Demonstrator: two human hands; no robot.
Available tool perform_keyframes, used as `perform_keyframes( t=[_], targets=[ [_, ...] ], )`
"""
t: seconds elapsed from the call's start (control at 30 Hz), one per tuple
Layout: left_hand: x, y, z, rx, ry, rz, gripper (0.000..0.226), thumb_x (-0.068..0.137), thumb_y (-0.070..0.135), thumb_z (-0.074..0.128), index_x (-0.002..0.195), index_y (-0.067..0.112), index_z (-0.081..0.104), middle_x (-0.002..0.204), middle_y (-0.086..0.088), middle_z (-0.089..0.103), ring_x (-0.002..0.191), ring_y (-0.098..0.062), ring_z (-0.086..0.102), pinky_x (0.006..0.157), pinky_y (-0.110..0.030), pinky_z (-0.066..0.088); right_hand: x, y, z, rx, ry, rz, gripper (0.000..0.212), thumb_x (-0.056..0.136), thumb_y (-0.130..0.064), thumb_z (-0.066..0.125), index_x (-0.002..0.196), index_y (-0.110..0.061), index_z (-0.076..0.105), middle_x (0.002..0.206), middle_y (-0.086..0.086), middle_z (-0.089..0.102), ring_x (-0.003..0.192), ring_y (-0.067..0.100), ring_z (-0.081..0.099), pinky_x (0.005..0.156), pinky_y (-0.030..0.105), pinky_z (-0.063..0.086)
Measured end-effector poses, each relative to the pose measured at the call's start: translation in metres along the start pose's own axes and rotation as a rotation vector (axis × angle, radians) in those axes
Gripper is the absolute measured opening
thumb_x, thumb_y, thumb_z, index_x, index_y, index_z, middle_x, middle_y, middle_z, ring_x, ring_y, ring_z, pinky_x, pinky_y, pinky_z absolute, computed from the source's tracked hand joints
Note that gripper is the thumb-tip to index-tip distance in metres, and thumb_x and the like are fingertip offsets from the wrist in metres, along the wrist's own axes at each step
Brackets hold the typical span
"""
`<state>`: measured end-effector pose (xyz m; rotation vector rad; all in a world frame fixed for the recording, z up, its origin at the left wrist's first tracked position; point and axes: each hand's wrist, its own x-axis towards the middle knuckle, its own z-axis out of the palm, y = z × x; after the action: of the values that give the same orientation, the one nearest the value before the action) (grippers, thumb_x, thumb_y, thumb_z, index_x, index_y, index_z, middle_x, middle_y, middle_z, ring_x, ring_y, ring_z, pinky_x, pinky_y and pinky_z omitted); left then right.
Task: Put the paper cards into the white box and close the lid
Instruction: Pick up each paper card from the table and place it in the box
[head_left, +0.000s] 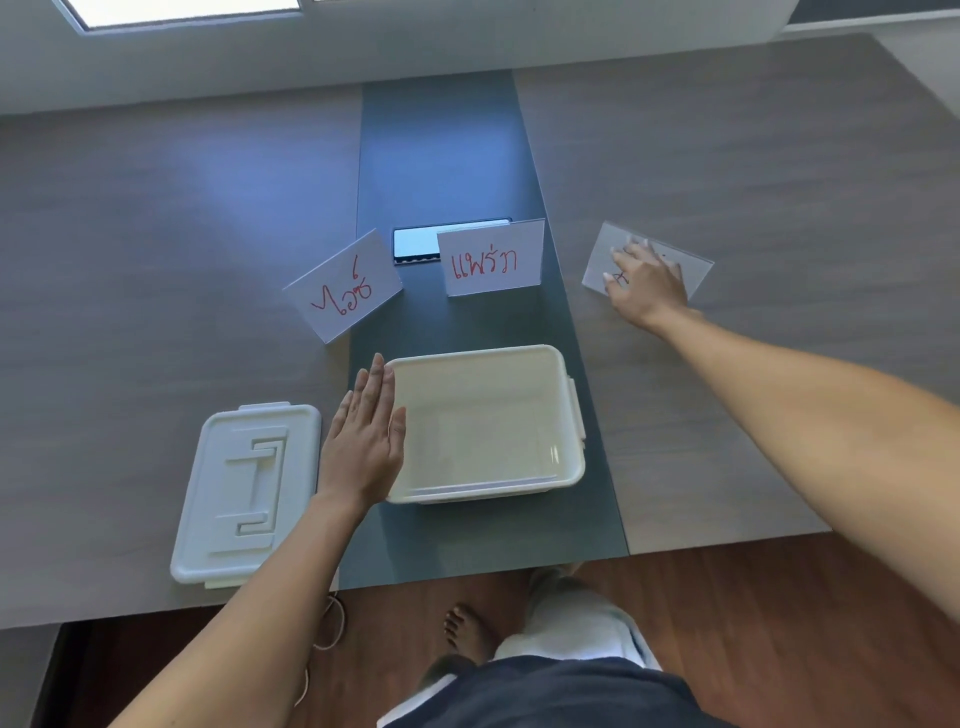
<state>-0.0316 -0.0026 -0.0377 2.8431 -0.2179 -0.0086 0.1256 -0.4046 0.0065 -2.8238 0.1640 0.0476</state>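
Note:
The white box (566, 462) stands open and empty near the table's front edge, on the dark centre strip. Its lid (244, 493) lies flat to the left. My left hand (363, 441) rests flat against the box's left wall, fingers straight, holding nothing. Three white paper cards with red writing lie beyond the box: a left card (345, 286), a middle card (491, 257) and a right card (602, 254). My right hand (647, 283) lies spread on top of the right card, covering most of its writing. Whether the fingers grip it I cannot tell.
A dark socket panel (415, 244) is set into the table's centre strip (447, 156) behind the cards. The table's front edge runs just below the lid and box. Below it are a wooden floor, a bare foot and a white cable (332, 629).

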Motion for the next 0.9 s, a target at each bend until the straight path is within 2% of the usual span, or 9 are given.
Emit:
perform_keyframes(
  t=[0.1, 0.2, 0.33, 0.4, 0.47, 0.57, 0.67, 0.73, 0.9],
  targets=[
    [0.0, 0.0, 0.001, 0.009, 0.003, -0.011, 0.062, 0.102, 0.046, 0.01, 0.16, 0.024, 0.001, 0.168, 0.011, -0.007, 0.155, -0.008, -0.004, 0.126, -0.034, 0.007, 0.013, 0.025, 0.002, -0.042, 0.03, 0.04, 0.059, 0.098, -0.038, 0.048, 0.151, -0.016, 0.036, 0.166, 0.01, 0.012, 0.154, 0.029, 0.006, 0.121, 0.043, 0.01],
    [0.001, -0.002, 0.003, 0.007, -0.001, -0.014, 0.062, 0.103, 0.046, 0.012, 0.16, 0.024, 0.001, 0.168, 0.011, -0.007, 0.155, -0.008, -0.004, 0.126, -0.035, 0.008, 0.022, 0.04, 0.0, -0.088, 0.037, 0.104, 0.069, 0.097, -0.04, 0.049, 0.156, -0.016, 0.022, 0.166, 0.014, 0.003, 0.153, 0.032, 0.001, 0.123, 0.046, 0.005],
    [0.003, -0.004, 0.003, 0.001, -0.005, 0.006, 0.061, 0.103, 0.042, 0.014, 0.16, 0.023, 0.002, 0.168, 0.01, -0.006, 0.155, -0.008, -0.003, 0.126, -0.037, 0.01, 0.031, 0.051, 0.0, -0.104, -0.06, 0.225, 0.072, 0.099, -0.036, 0.046, 0.157, -0.014, 0.011, 0.164, 0.017, 0.01, 0.152, 0.036, 0.008, 0.121, 0.049, 0.007],
    [0.005, -0.003, 0.003, -0.001, -0.006, 0.014, 0.061, 0.104, 0.041, 0.014, 0.16, 0.022, 0.004, 0.169, 0.009, -0.004, 0.155, -0.008, -0.001, 0.126, -0.037, 0.011, 0.035, 0.053, 0.003, -0.139, -0.043, 0.235, 0.066, 0.099, -0.031, 0.048, 0.155, -0.012, 0.02, 0.157, 0.02, 0.025, 0.146, 0.038, 0.021, 0.116, 0.049, 0.018],
    [0.006, -0.002, 0.002, 0.002, -0.005, 0.015, 0.06, 0.104, 0.04, 0.014, 0.16, 0.022, 0.005, 0.169, 0.009, -0.003, 0.155, -0.008, 0.0, 0.126, -0.037, 0.012, 0.037, 0.053, 0.006, -0.203, 0.021, 0.231, 0.054, 0.097, -0.023, 0.051, 0.147, -0.01, 0.034, 0.141, 0.021, 0.037, 0.131, 0.041, 0.035, 0.106, 0.048, 0.029],
    [0.006, -0.002, 0.002, -0.002, -0.009, 0.016, 0.059, 0.104, 0.039, 0.013, 0.16, 0.022, 0.004, 0.169, 0.01, -0.003, 0.155, -0.008, 0.0, 0.126, -0.036, 0.012, 0.04, 0.049, 0.007, -0.262, 0.095, 0.221, 0.034, 0.094, -0.007, 0.046, 0.128, -0.008, 0.051, 0.128, 0.02, 0.044, 0.12, 0.04, 0.041, 0.097, 0.048, 0.034],
    [0.006, -0.001, 0.001, 0.004, -0.012, 0.015, 0.06, 0.104, 0.04, 0.011, 0.16, 0.022, 0.003, 0.169, 0.01, -0.004, 0.155, -0.008, -0.002, 0.126, -0.036, 0.01, 0.04, 0.042, 0.0, -0.261, 0.047, 0.208, 0.029, 0.093, -0.001, 0.044, 0.117, -0.005, 0.059, 0.123, 0.021, 0.052, 0.116, 0.041, 0.053, 0.095, 0.046, 0.041],
    [0.006, 0.0, 0.0, 0.004, -0.011, 0.016, 0.06, 0.104, 0.04, 0.01, 0.16, 0.022, 0.003, 0.168, 0.01, -0.004, 0.155, -0.008, -0.003, 0.126, -0.035, 0.009, 0.037, 0.037, -0.007, -0.278, 0.005, 0.198, 0.024, 0.092, 0.0, 0.047, 0.111, -0.002, 0.062, 0.12, 0.021, 0.057, 0.111, 0.042, 0.058, 0.088, 0.043, 0.047],
    [0.005, 0.001, -0.002, 0.011, -0.014, -0.002, 0.061, 0.103, 0.043, 0.008, 0.16, 0.024, 0.002, 0.168, 0.011, -0.006, 0.154, -0.007, -0.005, 0.126, -0.033, 0.005, 0.023, 0.023, -0.015, -0.23, 0.038, 0.177, 0.016, 0.088, 0.001, 0.056, 0.101, -0.002, 0.063, 0.113, 0.019, 0.061, 0.102, 0.041, 0.062, 0.075, 0.04, 0.047]
  ],
)
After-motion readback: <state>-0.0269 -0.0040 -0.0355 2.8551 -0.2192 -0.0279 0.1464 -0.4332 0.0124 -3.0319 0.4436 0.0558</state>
